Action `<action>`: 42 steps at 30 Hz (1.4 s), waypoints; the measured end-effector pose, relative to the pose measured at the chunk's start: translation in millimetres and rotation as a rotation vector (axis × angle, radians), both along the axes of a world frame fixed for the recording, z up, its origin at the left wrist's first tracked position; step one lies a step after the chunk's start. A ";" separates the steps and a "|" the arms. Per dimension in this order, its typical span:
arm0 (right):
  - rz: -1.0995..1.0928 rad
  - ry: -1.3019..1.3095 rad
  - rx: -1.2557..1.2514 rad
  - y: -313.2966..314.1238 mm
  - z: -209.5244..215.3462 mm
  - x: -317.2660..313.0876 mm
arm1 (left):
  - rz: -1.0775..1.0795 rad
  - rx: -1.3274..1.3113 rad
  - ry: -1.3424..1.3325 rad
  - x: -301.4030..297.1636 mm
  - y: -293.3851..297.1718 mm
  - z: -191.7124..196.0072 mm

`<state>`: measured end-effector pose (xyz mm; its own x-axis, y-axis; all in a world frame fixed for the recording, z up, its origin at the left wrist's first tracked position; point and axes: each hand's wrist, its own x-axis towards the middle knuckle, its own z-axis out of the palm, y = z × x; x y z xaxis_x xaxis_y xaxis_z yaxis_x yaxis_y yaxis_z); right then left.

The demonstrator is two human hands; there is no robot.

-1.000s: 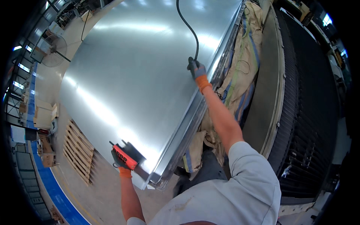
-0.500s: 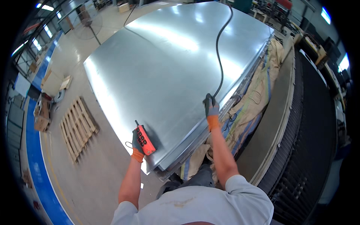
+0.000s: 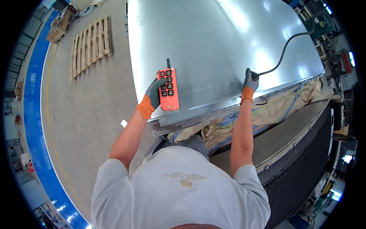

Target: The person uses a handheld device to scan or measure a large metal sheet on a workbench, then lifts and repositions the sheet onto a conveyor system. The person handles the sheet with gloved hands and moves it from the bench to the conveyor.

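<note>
Holding: orange button remote (image 3: 169, 90) in left hand (image 3: 153, 95), gloved, fingers wrapped round its left edge, thumb on the keypad; stub antenna points away from the person.
Gripping: right hand (image 3: 249, 83), gloved, clenched on the end of a black cable (image 3: 284, 49) where it meets the near edge of the sheet.
Main thing: large grey metal sheet (image 3: 213, 42), glossy w/ ceiling-light glare, fills the upper middle of the view; tilted or flat, cannot tell through the fisheye bend.
Sheet edge: near rim lies along a pale frame (image 3: 198, 116), just in front of the person's chest.
Cable run: curves up and right from the fist across the sheet, off toward the machines at the upper right.
Progress (judged): both hands are set, one on the controls, one steadying at the rim. Sheet looks not yet settled in a final spot; whether it hangs or rests cannot be told. Whatever moving or lowering remains is still to do.
Under the rim: crumpled cloth cover (image 3: 267, 108), beige w/ blue stripes, draped between sheet and a dark curved grating (image 3: 305, 160) at right.
Floor: grey concrete (image 3: 87, 107), blue painted lane (image 3: 32, 114) at left.
Farther off: wooden pallet (image 3: 90, 44) upper left, well apart from the sheet.
</note>
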<state>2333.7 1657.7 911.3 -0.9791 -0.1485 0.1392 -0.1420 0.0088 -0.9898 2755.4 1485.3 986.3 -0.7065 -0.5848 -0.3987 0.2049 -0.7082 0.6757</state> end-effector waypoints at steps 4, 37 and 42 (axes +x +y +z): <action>-0.019 -0.086 0.022 0.9 6.9 -11.0 | -0.006 -0.036 0.014 1.7 4.9 27.8; -0.252 -0.141 0.352 24.3 43.4 -29.8 | 0.095 0.018 -0.241 14.7 -1.8 -104.4; -0.209 -0.104 0.400 30.1 50.8 -47.3 | 0.059 0.022 -0.110 13.8 -2.1 -112.6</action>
